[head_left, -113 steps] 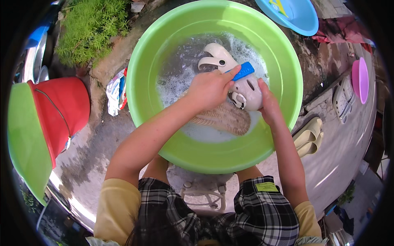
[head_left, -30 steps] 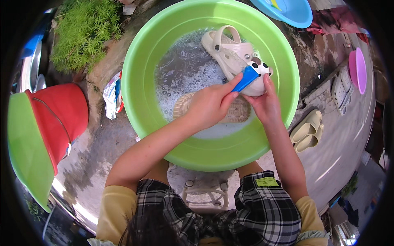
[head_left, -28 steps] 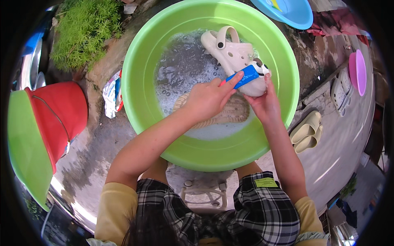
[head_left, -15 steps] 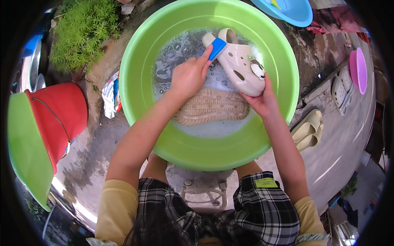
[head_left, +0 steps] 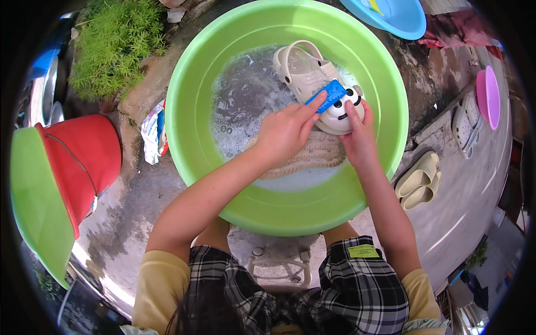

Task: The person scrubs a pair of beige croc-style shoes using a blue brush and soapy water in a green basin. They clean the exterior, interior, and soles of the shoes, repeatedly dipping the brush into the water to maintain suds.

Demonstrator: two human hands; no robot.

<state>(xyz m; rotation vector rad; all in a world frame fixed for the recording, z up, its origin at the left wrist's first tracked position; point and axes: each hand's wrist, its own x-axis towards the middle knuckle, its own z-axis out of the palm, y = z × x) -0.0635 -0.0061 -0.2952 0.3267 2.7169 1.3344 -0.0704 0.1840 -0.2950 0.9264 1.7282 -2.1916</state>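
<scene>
My left hand (head_left: 287,131) grips a blue scrubbing brush (head_left: 330,96) and presses it on the upper of a beige clog (head_left: 304,72). At the clog's toe, my right hand (head_left: 357,131) holds the shoe with the thumb on top. A white charm with a black smiling face sits on the clog's front, partly covered by the brush and thumb. Beneath my hands a second clog (head_left: 315,157) lies sole up in soapy water, partly hidden by my left hand. Both shoes are inside a large green basin (head_left: 187,128).
Left stand a red bucket (head_left: 92,162) and a green basin (head_left: 39,195); a plastic packet (head_left: 152,134) lies nearer. Beige slippers (head_left: 419,181), a grey clog (head_left: 464,125) and a pink basin (head_left: 491,97) are at right. A blue basin (head_left: 402,17) touches the far right; plants (head_left: 117,50) grow far left.
My left hand has moved the brush from the clog's heel end rightward and nearer, to its front. The clog has turned, bringing its face charm up, and my right thumb now rests on top.
</scene>
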